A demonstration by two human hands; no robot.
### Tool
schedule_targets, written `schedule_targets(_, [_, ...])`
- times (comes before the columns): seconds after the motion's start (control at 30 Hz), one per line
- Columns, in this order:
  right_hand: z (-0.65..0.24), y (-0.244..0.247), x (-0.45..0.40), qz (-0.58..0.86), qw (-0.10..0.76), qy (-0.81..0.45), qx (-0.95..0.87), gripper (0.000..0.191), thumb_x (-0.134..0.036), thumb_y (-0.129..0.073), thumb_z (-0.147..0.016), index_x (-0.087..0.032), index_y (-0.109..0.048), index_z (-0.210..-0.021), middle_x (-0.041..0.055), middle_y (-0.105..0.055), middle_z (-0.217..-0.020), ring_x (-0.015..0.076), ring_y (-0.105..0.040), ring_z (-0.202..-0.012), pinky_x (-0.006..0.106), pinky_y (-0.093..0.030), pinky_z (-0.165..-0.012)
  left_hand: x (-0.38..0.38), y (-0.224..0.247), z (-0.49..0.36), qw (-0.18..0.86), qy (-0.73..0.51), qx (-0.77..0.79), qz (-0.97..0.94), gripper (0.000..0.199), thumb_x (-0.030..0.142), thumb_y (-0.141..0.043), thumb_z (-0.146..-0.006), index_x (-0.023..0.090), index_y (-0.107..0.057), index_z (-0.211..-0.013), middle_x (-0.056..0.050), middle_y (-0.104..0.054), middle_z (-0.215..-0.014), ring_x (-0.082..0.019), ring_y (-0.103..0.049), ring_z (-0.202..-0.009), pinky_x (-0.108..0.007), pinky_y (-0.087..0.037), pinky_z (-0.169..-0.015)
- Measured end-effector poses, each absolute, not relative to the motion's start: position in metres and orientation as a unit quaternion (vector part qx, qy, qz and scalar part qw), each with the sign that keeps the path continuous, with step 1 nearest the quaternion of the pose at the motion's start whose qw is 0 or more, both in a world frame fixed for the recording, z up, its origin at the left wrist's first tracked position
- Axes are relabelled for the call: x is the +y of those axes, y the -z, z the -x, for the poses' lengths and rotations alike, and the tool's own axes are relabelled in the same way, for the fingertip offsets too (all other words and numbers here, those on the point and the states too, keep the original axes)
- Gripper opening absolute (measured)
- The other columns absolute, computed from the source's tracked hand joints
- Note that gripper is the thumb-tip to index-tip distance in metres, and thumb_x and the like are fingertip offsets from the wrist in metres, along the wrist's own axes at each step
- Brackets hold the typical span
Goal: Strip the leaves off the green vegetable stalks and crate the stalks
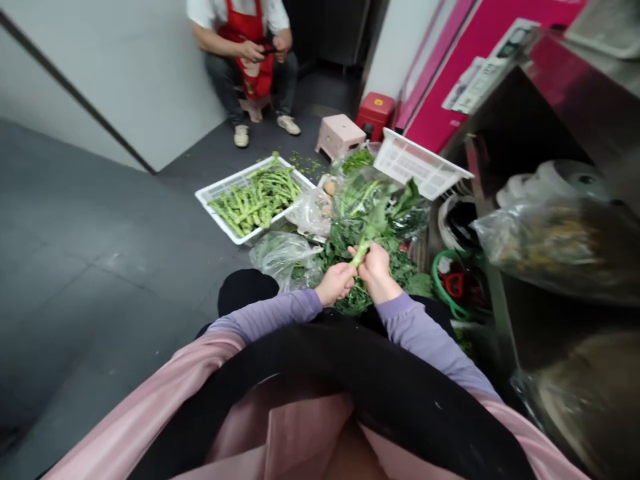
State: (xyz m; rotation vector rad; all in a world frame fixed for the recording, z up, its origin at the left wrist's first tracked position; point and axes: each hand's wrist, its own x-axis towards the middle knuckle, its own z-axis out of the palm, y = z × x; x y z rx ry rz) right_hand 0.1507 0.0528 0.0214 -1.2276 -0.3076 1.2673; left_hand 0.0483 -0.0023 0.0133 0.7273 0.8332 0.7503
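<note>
Both hands meet on a pale green leafy stalk [362, 251] in front of my body. My left hand [336, 284] has its fingers closed round the lower end of the stalk. Close beside it, my right hand [376, 268] grips the stalk a little higher, its leaves pointing away from me. Under and beyond the hands lies a heap of dark leafy greens [345, 235]. A white plastic basket [220, 223] with many green stalks [257, 200] stands on the floor to the front left.
A person in a red apron [245, 33] sits ahead, holding a dark object. Near them are a pink stool [341, 135] and a red bin [375, 110]. A white crate [417, 163], a green basket [443, 293] and metal shelving [503, 300] stand at the right.
</note>
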Motion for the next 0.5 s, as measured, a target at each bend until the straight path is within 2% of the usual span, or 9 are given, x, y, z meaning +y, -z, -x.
schedule_targets(0.1, [-0.158, -0.013, 0.054, 0.531, 0.535, -0.638, -0.157, 0.023, -0.017, -0.056, -0.073, -0.021, -0.036, -0.064, -0.0085, -0.039, -0.046, 0.0069, -0.043, -0.041, 0.023, -0.049, -0.045, 0.004, -0.015, -0.042, 0.789, -0.323, 0.369, -0.37, 0.03, 0.043, -0.059, -0.081, 0.017, -0.045, -0.077, 0.009, -0.035, -0.045, -0.003, -0.027, -0.031, -0.014, -0.018, -0.031])
schedule_targets(0.23, [-0.171, -0.012, 0.045, 0.573, 0.47, -0.632, -0.229, 0.026, -0.019, -0.063, -0.07, -0.02, -0.039, -0.062, -0.0086, -0.037, -0.042, 0.006, -0.036, -0.036, 0.017, -0.031, -0.033, 0.014, -0.015, -0.029, 0.917, -0.144, 0.271, -0.256, 0.033, 0.048, -0.042, -0.089, 0.018, -0.044, -0.076, 0.009, -0.027, -0.045, -0.004, -0.017, -0.028, -0.016, -0.012, -0.028])
schedule_targets(0.33, [-0.174, -0.019, 0.041, 0.542, 0.414, -0.697, -0.222, 0.028, -0.017, -0.064, -0.07, -0.019, -0.038, -0.058, -0.0091, -0.034, -0.04, 0.003, -0.025, -0.034, 0.015, -0.022, -0.033, 0.017, -0.013, -0.025, 0.962, -0.095, 0.181, -0.182, 0.034, 0.047, -0.036, -0.091, 0.018, -0.042, -0.074, 0.009, -0.024, -0.046, -0.004, -0.01, -0.029, -0.016, -0.01, -0.027])
schedule_targets(0.4, [-0.173, -0.025, 0.042, 0.498, 0.403, -0.741, -0.202, 0.027, -0.015, -0.062, -0.072, -0.018, -0.039, -0.057, -0.0088, -0.035, -0.041, 0.0019, -0.021, -0.034, 0.014, -0.021, -0.034, 0.018, -0.014, -0.024, 0.97, -0.089, 0.15, -0.168, 0.036, 0.048, -0.034, -0.091, 0.018, -0.041, -0.073, 0.009, -0.022, -0.046, -0.004, -0.006, -0.029, -0.016, -0.009, -0.026])
schedule_targets(0.5, [-0.175, -0.032, 0.042, 0.449, 0.472, -0.744, -0.15, 0.019, -0.011, -0.054, -0.076, -0.017, -0.042, -0.062, -0.0096, -0.032, -0.042, 0.0022, -0.019, -0.035, 0.013, -0.022, -0.035, 0.015, -0.019, -0.022, 0.97, -0.084, 0.15, -0.17, 0.042, 0.053, -0.027, -0.091, 0.019, -0.038, -0.068, 0.009, -0.016, -0.044, -0.004, -0.003, -0.027, -0.016, -0.007, -0.025])
